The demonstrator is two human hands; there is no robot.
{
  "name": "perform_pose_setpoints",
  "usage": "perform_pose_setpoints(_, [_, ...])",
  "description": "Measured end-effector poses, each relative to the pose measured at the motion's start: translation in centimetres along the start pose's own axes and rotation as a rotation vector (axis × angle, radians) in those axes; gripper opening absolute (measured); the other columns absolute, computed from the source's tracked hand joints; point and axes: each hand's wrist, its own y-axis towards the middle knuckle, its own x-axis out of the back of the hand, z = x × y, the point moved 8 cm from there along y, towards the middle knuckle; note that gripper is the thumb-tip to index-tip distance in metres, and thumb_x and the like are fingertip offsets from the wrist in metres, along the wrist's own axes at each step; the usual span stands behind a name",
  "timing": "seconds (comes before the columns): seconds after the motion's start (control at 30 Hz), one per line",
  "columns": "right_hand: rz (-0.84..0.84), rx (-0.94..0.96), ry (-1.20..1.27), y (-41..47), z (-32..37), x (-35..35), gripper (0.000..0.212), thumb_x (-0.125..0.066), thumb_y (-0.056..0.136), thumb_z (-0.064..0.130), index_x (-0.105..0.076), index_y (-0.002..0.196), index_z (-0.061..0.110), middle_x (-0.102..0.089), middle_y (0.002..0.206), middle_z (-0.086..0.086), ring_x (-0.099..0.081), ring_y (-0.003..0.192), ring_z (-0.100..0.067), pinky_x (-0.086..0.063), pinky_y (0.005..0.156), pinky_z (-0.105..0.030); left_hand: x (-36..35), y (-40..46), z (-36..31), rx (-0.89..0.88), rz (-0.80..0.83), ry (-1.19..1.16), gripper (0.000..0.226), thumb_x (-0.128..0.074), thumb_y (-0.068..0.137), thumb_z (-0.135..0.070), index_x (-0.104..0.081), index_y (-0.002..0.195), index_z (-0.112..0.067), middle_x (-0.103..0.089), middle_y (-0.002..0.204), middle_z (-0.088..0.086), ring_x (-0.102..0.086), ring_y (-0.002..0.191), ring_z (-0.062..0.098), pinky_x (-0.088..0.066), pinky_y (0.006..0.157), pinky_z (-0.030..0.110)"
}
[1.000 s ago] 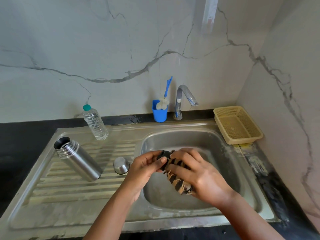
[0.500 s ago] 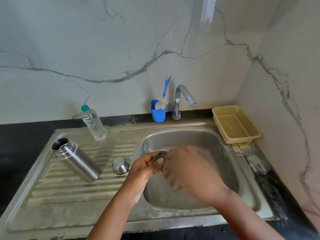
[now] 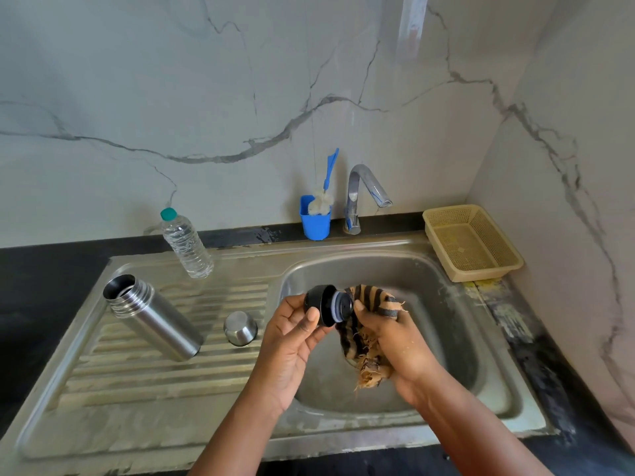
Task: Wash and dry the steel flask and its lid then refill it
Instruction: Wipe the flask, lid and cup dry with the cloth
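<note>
Both hands sit over the sink basin (image 3: 446,304), blocking its middle; the basin's back and right side are free under the tap (image 3: 364,194). On the drainboard (image 3: 137,389), the steel flask (image 3: 154,317) stands left, the steel cup (image 3: 240,328) just beside the basin edge, with a gap between them. Water bottle (image 3: 187,245) blocks the back left. Front drainboard is open. Blue holder (image 3: 315,221) and basket (image 3: 474,242) occupy the back bench (image 3: 44,269).

Qty: 1 steel flask (image 3: 153,317), 1 black stopper lid (image 3: 328,305), 1 steel cap (image 3: 240,328), 1 striped cloth (image 3: 367,334), 1 water btl (image 3: 186,243), 1 blue holder (image 3: 315,223) w/ 1 brush (image 3: 326,187), 1 tap (image 3: 360,197), 1 basket (image 3: 472,242), 2 hands: left hand (image 3: 292,341), right hand (image 3: 395,345).
</note>
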Motion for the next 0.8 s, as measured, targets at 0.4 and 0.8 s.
perform_pose_setpoints(0.4, [0.126, -0.387, 0.355, 0.3, -3.2, -0.4, 0.012, -0.052, 0.097, 0.011, -0.061, 0.1, 0.003, -0.062, 0.066, -0.009, -0.052, 0.051, -0.017, -0.04, 0.039, -0.023, 0.9, 1.2, -1.2, -0.36, -0.044, 0.436, 0.037, -0.08, 0.076, -0.016, -0.062, 0.1, -0.038, -0.067, 0.119, -0.001, -0.062, 0.118, 0.015, -0.052, 0.094, 0.023])
perform_pose_setpoints(0.8, [-0.156, 0.995, -0.87, -0.9, 3.9, 0.5, 0.018, -0.06, 0.081, 0.005, -0.067, 0.094, 0.015, -0.056, 0.108, 0.006, -0.06, 0.091, -0.014, -0.051, 0.065, -0.031, 0.5, 1.5, 2.0, 0.076, -0.063, -0.104, 0.03, -0.056, 0.09, -0.015, -0.062, 0.119, -0.006, -0.068, 0.119, 0.018, -0.069, 0.105, 0.023, -0.059, 0.082, 0.029])
